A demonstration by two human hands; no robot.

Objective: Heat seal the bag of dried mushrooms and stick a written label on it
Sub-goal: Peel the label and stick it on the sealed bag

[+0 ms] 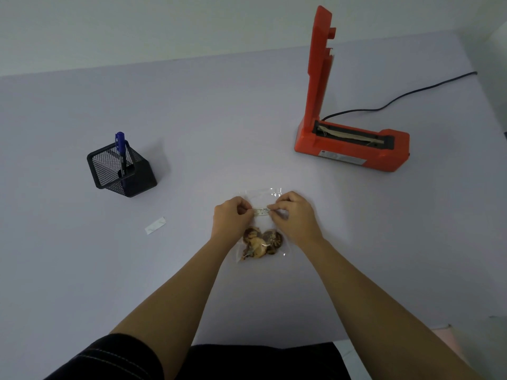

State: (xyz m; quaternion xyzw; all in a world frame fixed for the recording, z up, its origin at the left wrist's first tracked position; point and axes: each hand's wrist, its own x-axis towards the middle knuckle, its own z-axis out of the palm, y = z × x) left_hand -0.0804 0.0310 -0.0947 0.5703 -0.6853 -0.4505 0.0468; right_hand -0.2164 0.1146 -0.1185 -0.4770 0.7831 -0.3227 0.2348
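Observation:
A clear plastic bag (262,223) lies flat on the table in front of me, with several dried mushrooms (260,244) bunched at its near end. A narrow white label (261,211) with dark writing lies across the bag's upper half. My left hand (231,216) pinches the label's left end and my right hand (292,215) pinches its right end, both resting on the bag. The orange heat sealer (348,144) stands at the back right with its arm raised upright.
A black mesh pen holder (123,171) with a blue marker (120,152) stands at the left. A small white backing strip (155,225) lies on the table left of the bag. The sealer's black cord (397,101) trails off to the right.

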